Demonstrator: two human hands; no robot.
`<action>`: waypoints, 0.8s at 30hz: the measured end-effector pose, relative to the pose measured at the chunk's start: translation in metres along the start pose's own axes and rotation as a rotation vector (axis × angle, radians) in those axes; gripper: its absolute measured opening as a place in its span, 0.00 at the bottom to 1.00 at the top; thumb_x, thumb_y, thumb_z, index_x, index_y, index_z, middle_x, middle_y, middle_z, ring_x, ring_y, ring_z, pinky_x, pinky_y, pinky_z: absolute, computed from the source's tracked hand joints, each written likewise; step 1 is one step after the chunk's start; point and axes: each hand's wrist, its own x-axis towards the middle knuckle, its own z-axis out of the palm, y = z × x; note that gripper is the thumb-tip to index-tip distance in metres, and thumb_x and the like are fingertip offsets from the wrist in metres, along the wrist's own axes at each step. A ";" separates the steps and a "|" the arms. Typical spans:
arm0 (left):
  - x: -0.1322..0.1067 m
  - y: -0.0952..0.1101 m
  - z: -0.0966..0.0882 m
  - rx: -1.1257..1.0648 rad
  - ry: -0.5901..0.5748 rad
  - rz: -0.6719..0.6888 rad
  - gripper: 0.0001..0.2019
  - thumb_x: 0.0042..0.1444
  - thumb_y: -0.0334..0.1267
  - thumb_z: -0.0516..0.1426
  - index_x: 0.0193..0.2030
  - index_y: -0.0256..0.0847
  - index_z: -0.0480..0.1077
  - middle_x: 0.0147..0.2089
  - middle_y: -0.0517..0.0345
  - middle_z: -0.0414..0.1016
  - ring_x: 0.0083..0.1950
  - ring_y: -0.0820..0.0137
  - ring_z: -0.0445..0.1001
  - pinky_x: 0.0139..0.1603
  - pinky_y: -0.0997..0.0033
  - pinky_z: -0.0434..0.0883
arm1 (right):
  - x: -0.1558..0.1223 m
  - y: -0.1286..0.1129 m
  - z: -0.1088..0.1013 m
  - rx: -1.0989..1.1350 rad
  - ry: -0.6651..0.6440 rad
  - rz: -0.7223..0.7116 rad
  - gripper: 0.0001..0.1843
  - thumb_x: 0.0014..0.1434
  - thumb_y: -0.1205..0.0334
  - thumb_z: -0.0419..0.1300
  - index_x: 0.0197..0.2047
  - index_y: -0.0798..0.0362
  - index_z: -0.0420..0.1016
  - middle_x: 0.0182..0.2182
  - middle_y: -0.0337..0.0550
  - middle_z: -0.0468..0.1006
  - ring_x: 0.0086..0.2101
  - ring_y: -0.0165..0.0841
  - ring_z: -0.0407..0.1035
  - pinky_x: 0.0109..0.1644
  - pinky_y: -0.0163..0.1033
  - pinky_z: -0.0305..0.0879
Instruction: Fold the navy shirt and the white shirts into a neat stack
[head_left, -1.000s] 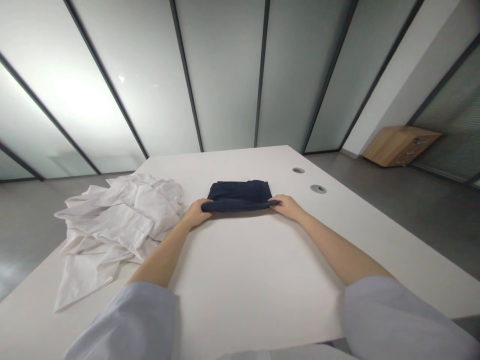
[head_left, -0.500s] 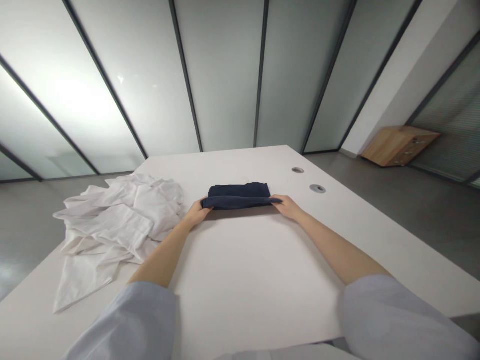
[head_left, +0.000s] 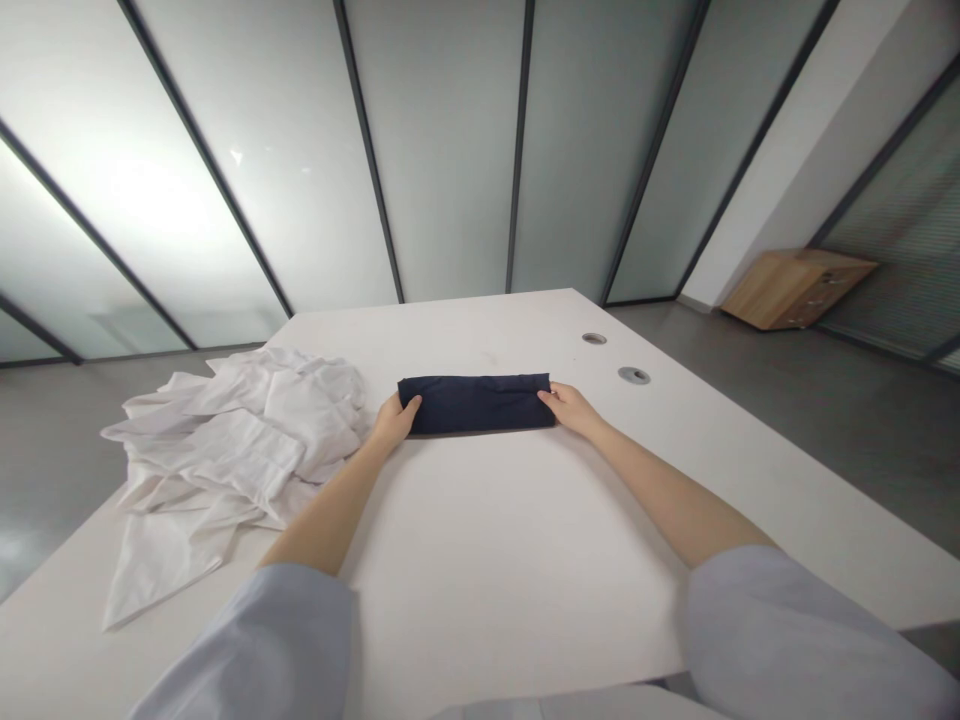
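Observation:
A dark navy cloth (head_left: 480, 405), folded into a flat, wide rectangle, lies across the middle of the white table (head_left: 510, 560). What garment it may be, I cannot tell. My left hand (head_left: 395, 418) grips its left end, thumb on top and fingers hidden beneath. At the opposite end, my right hand (head_left: 568, 407) pinches the cloth's right edge between thumb and fingers. Left of my left hand is a heap of crumpled white cloth (head_left: 255, 430), one corner hanging toward the table's left edge.
Two round cable holes (head_left: 634, 376) are set in the table's right side. Frosted glass panels (head_left: 442, 150) stand behind the table. A wooden drawer cabinet (head_left: 795, 290) sits on the floor at the far right.
The near flap of the navy cloth, earlier held up as a narrow roll, has been folded over away from me. The cloth now shows a single flat face, with both hands still at its ends.

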 end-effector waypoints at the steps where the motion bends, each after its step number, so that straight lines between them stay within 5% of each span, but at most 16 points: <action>1: -0.001 0.000 0.001 0.053 0.030 -0.010 0.22 0.59 0.45 0.51 0.56 0.35 0.67 0.51 0.43 0.77 0.55 0.56 0.74 0.56 0.56 0.69 | 0.000 0.000 0.000 -0.046 0.002 0.004 0.15 0.59 0.53 0.53 0.31 0.53 0.75 0.26 0.42 0.79 0.28 0.36 0.71 0.34 0.37 0.66; 6: -0.006 0.003 0.004 0.276 0.104 -0.033 0.33 0.57 0.40 0.53 0.68 0.34 0.50 0.48 0.41 0.76 0.52 0.54 0.75 0.53 0.54 0.69 | 0.003 0.005 0.000 -0.177 0.092 0.033 0.14 0.59 0.53 0.54 0.36 0.52 0.77 0.26 0.42 0.78 0.28 0.35 0.71 0.35 0.38 0.66; 9: -0.012 0.011 0.002 0.400 0.206 0.101 0.34 0.57 0.37 0.52 0.69 0.33 0.48 0.59 0.36 0.69 0.61 0.53 0.67 0.60 0.52 0.64 | 0.004 0.006 -0.001 -0.193 0.244 0.018 0.18 0.60 0.54 0.52 0.47 0.52 0.76 0.32 0.46 0.80 0.32 0.38 0.73 0.40 0.42 0.68; 12: -0.019 0.023 0.001 0.518 0.198 0.315 0.31 0.59 0.40 0.51 0.69 0.36 0.52 0.68 0.39 0.59 0.68 0.54 0.57 0.66 0.51 0.57 | 0.002 -0.002 0.000 -0.282 0.321 -0.160 0.24 0.62 0.52 0.50 0.56 0.53 0.72 0.45 0.53 0.78 0.46 0.44 0.72 0.52 0.51 0.66; 15: -0.025 0.031 0.006 0.613 -0.005 0.451 0.29 0.61 0.48 0.51 0.67 0.40 0.57 0.71 0.44 0.54 0.71 0.54 0.52 0.69 0.51 0.50 | -0.004 -0.013 0.007 -0.393 0.139 -0.317 0.28 0.63 0.49 0.50 0.62 0.51 0.66 0.59 0.53 0.69 0.59 0.46 0.61 0.63 0.54 0.56; 18: -0.026 0.030 0.013 0.657 -0.210 0.413 0.34 0.58 0.55 0.52 0.68 0.41 0.58 0.71 0.44 0.54 0.71 0.51 0.51 0.69 0.47 0.48 | -0.009 -0.017 0.017 -0.477 -0.142 -0.317 0.30 0.64 0.46 0.50 0.64 0.50 0.64 0.65 0.51 0.62 0.64 0.47 0.53 0.65 0.55 0.52; 24: -0.024 0.023 0.018 0.645 -0.209 0.351 0.36 0.57 0.58 0.53 0.68 0.44 0.56 0.72 0.47 0.52 0.73 0.51 0.47 0.69 0.49 0.50 | -0.011 -0.016 0.019 -0.527 -0.263 -0.269 0.30 0.65 0.43 0.48 0.64 0.49 0.66 0.65 0.52 0.61 0.64 0.48 0.53 0.63 0.56 0.54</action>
